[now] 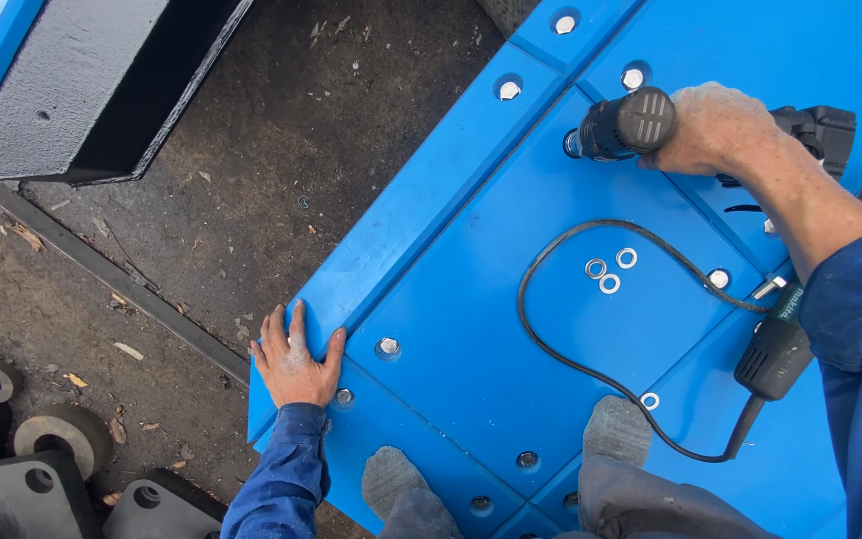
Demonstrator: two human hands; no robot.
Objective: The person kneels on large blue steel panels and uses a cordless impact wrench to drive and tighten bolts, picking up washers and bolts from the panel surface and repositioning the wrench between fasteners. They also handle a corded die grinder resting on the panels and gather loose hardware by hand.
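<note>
Left grip: left hand (pixel 293 361) open, palm flat on the blue panel (pixel 471 329), at its left edge.
Washers: three washers (pixel 610 271) loose mid-panel, inside the black cable (pixel 551 349) loop.
Right grip: right hand (pixel 715 128), arm outstretched, closed around the black power tool (pixel 623 125), nose down at a bolt hole near the far edge.

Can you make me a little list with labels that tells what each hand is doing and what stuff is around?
left hand: flat on the edge of the blue panel, holding nothing
right hand: gripping a black power tool, its tip at a bolt hole
loose washers: three, lying on the panel
black cable: looped across the panel
second tool: lying at the right
ground: dirt, left of the panel
</note>
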